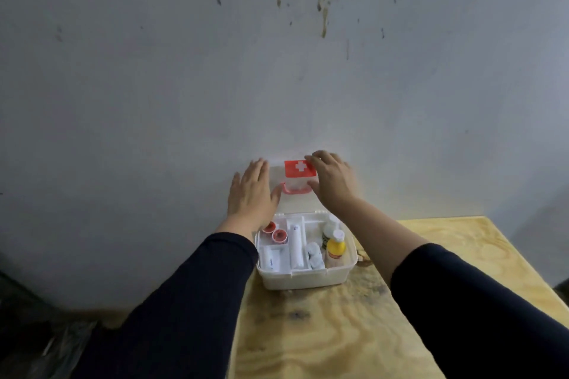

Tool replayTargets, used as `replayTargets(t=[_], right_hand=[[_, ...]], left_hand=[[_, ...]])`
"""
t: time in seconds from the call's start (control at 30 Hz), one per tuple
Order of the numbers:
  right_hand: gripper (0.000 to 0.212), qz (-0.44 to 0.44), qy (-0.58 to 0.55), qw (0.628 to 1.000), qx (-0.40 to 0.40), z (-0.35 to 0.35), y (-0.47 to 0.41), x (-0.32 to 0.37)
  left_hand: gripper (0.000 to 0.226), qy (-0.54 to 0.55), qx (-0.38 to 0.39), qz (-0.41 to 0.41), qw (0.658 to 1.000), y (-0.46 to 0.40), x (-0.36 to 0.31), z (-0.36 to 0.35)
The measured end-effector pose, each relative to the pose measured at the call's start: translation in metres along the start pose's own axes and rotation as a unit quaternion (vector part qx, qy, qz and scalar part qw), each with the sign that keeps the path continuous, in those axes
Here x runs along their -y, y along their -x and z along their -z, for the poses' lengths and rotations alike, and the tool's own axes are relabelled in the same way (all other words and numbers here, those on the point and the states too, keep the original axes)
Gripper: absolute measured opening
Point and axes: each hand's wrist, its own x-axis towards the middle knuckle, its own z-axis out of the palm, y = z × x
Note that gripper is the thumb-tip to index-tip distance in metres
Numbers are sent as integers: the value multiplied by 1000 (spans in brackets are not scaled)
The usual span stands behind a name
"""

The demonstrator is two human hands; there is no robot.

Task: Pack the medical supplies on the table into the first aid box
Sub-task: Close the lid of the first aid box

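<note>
A white first aid box (304, 279) stands open on the wooden table, against the wall. Its lid (297, 191) is raised upright, showing a red cross label (300, 168) and a pink handle. Inside lie two red-capped tape rolls (275, 232), a long white bandage roll (295, 246), white packets (272, 260), a gauze roll (315, 255), a yellow bottle (335, 248) and another bottle behind it. My left hand (254, 192) rests flat on the lid's left edge. My right hand (331, 180) grips the lid's top right corner.
The plywood table (338, 332) stretches toward me and to the right, its right edge near the frame side. A stained grey wall (277, 71) rises directly behind the box. Dark clutter lies on the floor at lower left.
</note>
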Motion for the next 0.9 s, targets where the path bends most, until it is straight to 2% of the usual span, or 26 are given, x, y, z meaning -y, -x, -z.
replayTargets(t=[0.07,0.2,0.43,0.53,0.7,0.9], right_hand=[[51,3,18,1000,8,-5,-6,-2],[40,26,41,999,-24,-9,-8,-7],[32,68,40,994,-81,-4,25,-8],[37,84,59,991,-89,-2,51,-5],[59,87,89,990,-73,-10,108,1],[53,89,115,987,-71,-35,161,4]], left_hand=[[66,-20,5,-10,1000,-4,-2,-2],[63,-30,-1,-8,1000,-3,-4,0],[55,-13,-17,-16,1000,13,-7,8],[52,-19,-4,-28,999,24,-8,5],[43,-8,8,-55,998,57,-16,-9],[52,27,46,-50,997,91,-21,-38]])
